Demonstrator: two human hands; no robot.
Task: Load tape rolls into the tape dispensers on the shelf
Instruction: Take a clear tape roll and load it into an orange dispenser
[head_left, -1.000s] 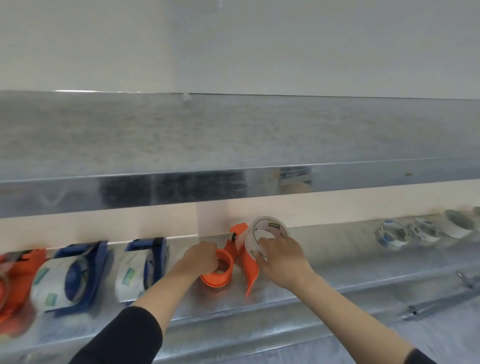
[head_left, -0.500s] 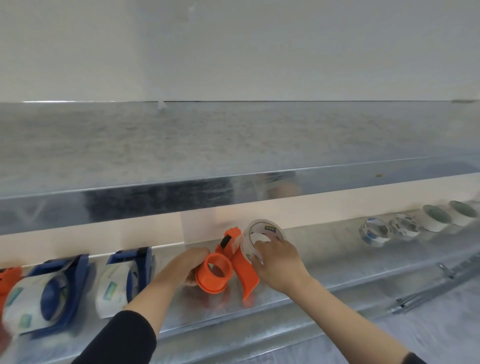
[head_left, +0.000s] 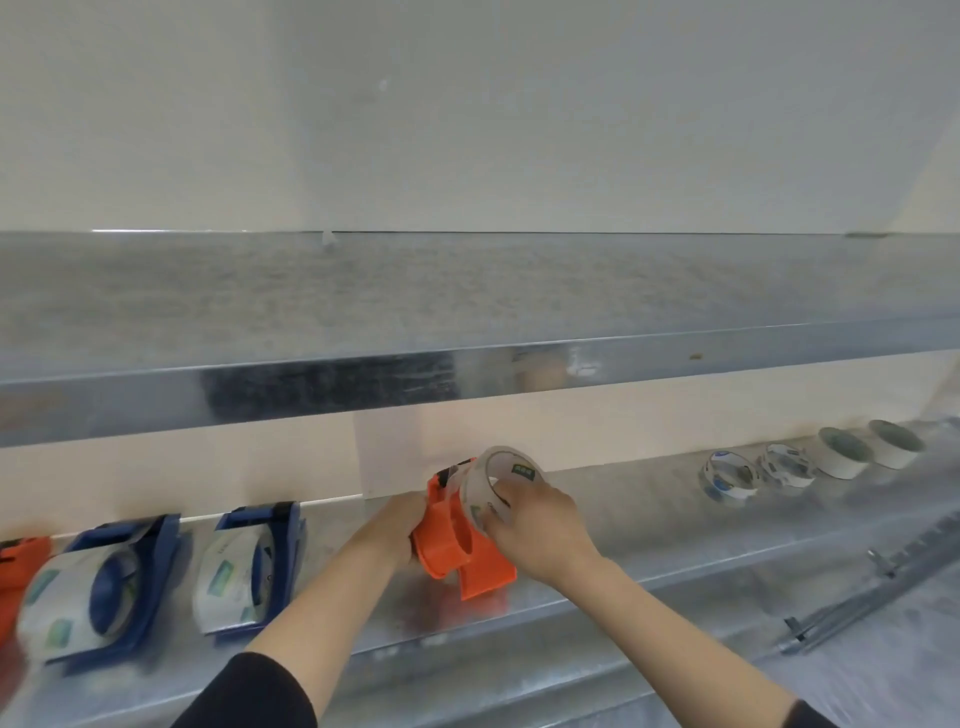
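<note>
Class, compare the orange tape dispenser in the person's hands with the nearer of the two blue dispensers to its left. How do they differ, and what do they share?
The orange dispenser has a bare hub; the blue dispenser already carries a clear roll. The left hand steadies the orange one while the right hand brings a tape roll to it; the blue one stands untouched. Both sit on the metal shelf.
</note>
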